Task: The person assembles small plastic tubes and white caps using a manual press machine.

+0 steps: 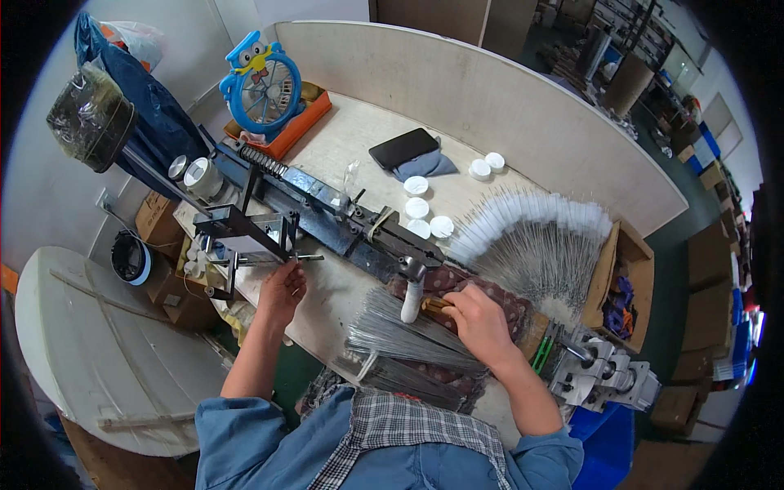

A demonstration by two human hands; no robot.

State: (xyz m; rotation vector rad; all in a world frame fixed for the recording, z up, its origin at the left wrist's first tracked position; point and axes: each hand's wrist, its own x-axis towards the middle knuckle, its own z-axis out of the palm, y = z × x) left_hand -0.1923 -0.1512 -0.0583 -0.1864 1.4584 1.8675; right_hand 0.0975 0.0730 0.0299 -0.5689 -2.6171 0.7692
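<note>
Resting my right hand [480, 320] on the counter [359, 139] at about five o'clock from the middle of my view, I have its fingers curled down over a small wooden block [435, 305], just beside the white handle [411, 302] that hangs under the dark metal machine [343, 220]; how tightly the fingers close I cannot tell, since the back of the hand hides them; my left hand [282, 290] sits at about eight o'clock, fingertips pinched on a thin metal rod [304, 258] that sticks out of the black frame [241, 233] at the machine's near end; a bundle of grey wires [400, 335] lies fanned across the counter between my two forearms, touching the patterned cloth [506, 304] under my right hand; at three o'clock a wide fan of white-tipped wires [535, 233] spreads toward a cardboard box [625, 273]; several white round caps [416, 207] lie at about one o'clock beyond the machine, near a black phone [403, 148] lying partly on a grey cloth [426, 166]; a blue owl-shaped fan [260, 82] stands at eleven o'clock in an orange tray [302, 122].
</note>
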